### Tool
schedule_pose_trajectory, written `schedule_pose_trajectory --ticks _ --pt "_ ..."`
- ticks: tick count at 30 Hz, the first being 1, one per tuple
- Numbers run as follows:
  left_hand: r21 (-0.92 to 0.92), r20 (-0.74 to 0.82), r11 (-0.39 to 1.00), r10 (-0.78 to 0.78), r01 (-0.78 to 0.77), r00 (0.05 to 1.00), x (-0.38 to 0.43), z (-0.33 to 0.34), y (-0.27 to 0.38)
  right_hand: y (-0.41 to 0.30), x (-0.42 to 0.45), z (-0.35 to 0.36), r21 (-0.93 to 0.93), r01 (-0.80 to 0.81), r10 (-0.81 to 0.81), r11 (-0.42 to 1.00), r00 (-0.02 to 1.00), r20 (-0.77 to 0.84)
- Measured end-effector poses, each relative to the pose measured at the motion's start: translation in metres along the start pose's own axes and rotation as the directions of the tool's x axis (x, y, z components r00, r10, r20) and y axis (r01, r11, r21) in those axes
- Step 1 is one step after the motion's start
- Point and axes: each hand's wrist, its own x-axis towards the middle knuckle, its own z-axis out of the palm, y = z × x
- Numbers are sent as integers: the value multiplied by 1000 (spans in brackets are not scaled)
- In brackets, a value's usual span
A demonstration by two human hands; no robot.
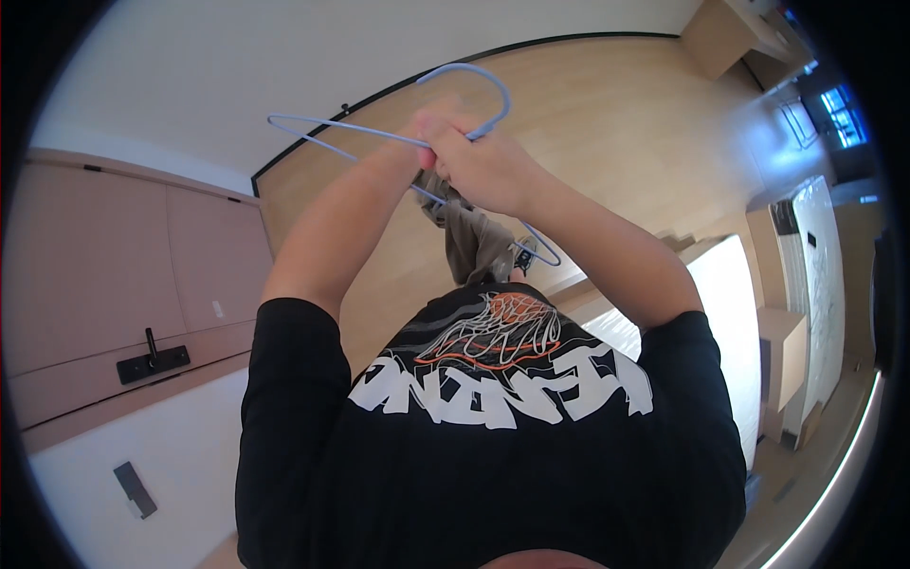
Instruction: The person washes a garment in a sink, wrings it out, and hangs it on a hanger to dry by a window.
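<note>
My right hand [480,167] is closed around a light blue clothes hanger [348,126] at the base of its hook. The curved hook rises above the fist. One end of the hanger reaches left across my left forearm, and the other end shows below my right wrist. My left hand [431,115] is pressed close behind the right one, blurred and mostly hidden, so its grip is unclear. Beneath the hanger are my grey-brown trousers [476,238] and one dark shoe [525,256].
To the left is a pinkish door [99,249] with a black handle [151,359]. Pale wood floor [604,107] extends ahead. At right stand white wrapped panels [817,284] and a cardboard box [782,348]; another tan box-like piece [725,35] is at the far upper right.
</note>
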Motion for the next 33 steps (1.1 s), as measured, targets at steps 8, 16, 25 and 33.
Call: schedule_pose_trajectory --ticks 8,16,25,33 --pt "-743 -561 635 -421 -209 713 137 -68 93 25 73 -138 61 -34 30 998 997 66" --pt "-806 -522 453 -242 -380 818 253 -89 127 63 132 -293 31 41 -28 999 936 -350" --pt "-783 -3 618 103 -66 995 405 -132 147 105 178 -447 517 96 217 851 831 -513" --pt "-903 247 425 642 -69 726 523 -204 193 58 250 -546 117 -221 249 968 817 -520"
